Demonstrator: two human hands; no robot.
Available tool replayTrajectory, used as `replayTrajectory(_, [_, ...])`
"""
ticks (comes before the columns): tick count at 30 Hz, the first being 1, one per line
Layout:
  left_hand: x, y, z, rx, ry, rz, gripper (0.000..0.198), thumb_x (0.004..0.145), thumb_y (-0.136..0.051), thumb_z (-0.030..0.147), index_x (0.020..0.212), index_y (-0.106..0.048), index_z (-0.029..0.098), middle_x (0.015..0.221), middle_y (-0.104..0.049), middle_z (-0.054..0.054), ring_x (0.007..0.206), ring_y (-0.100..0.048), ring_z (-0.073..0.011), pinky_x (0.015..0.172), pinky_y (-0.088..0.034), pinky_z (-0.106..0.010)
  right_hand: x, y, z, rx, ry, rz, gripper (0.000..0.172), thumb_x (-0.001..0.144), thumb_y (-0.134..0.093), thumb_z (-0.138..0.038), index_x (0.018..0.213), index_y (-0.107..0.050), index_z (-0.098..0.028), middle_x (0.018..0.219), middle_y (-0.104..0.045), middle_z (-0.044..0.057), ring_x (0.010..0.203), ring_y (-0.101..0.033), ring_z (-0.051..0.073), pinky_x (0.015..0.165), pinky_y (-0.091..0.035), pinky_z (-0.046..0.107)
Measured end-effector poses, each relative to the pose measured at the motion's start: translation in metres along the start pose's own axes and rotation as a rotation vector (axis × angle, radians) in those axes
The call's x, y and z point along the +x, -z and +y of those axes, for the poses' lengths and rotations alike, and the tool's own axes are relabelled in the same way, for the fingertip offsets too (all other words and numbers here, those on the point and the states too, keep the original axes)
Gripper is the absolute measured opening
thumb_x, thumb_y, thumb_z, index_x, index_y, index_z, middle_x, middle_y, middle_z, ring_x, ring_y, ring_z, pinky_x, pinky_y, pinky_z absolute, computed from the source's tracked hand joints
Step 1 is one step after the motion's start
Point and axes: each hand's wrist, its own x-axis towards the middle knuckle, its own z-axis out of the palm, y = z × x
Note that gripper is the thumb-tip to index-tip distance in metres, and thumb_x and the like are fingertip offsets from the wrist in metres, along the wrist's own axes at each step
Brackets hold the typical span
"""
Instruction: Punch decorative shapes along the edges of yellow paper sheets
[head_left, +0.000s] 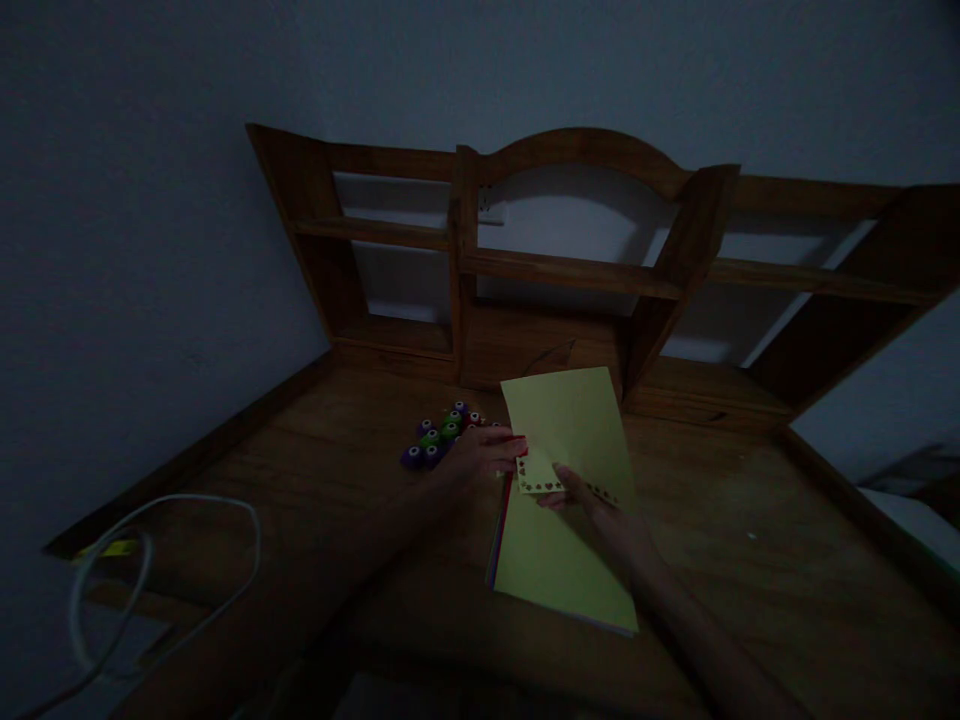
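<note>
A stack of coloured paper with a yellow-green sheet (pixel 564 570) on top lies on the wooden desk (pixel 750 560). A second yellow-green sheet (pixel 574 420) is lifted and tilted above it; its lower edge carries a row of small punched heart shapes. My left hand (pixel 484 452) pinches that sheet at its left edge, fingers closed, beside a red item I cannot make out. My right hand (pixel 592 505) holds the punched lower edge with thumb and fingers pressed together. Several small round craft punches (pixel 442 435), purple, green and red, sit just left of my left hand.
A wooden hutch with open shelves (pixel 570 265) stands at the back of the desk against a pale wall. A white cable (pixel 161 560) loops over the desk's near left corner. The room is dim.
</note>
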Motion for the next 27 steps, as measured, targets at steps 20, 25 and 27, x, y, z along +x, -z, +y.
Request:
replayTrajectory(20, [0.005, 0.004, -0.011, 0.176, -0.105, -0.112, 0.035, 0.076, -0.069, 0.034, 0.099, -0.068, 0.009, 0.095, -0.069, -0.012, 0.085, -0.062, -0.0235, 0.077, -0.047, -0.032, 0.002, -0.001, 0.005, 0.061, -0.05, -0.014, 0.054, 0.077, -0.053, -0.066, 0.064, -0.076, -0.019, 0.082, -0.075, 0.01, 0.078, -0.069, 0.028, 0.074, -0.05, 0.036])
replayTrajectory(25, [0.012, 0.01, -0.017, 0.089, -0.094, -0.134, 0.038, 0.075, -0.072, 0.034, 0.103, -0.066, 0.009, 0.103, -0.068, -0.012, 0.089, -0.063, -0.0216, 0.086, -0.047, -0.034, 0.004, 0.006, 0.001, 0.005, -0.168, -0.063, 0.057, 0.077, -0.049, -0.07, 0.069, -0.078, -0.022, 0.088, -0.075, 0.008, 0.086, -0.068, 0.029, 0.081, -0.047, 0.037])
replayTrajectory(27, [0.012, 0.011, -0.016, 0.066, -0.096, -0.139, 0.037, 0.075, -0.072, 0.035, 0.101, -0.067, 0.01, 0.102, -0.068, -0.012, 0.09, -0.063, -0.0213, 0.088, -0.046, -0.036, 0.004, 0.008, 0.0, -0.012, -0.161, -0.064, 0.055, 0.078, -0.049, -0.07, 0.069, -0.078, -0.024, 0.09, -0.075, 0.007, 0.09, -0.067, 0.029, 0.085, -0.046, 0.036])
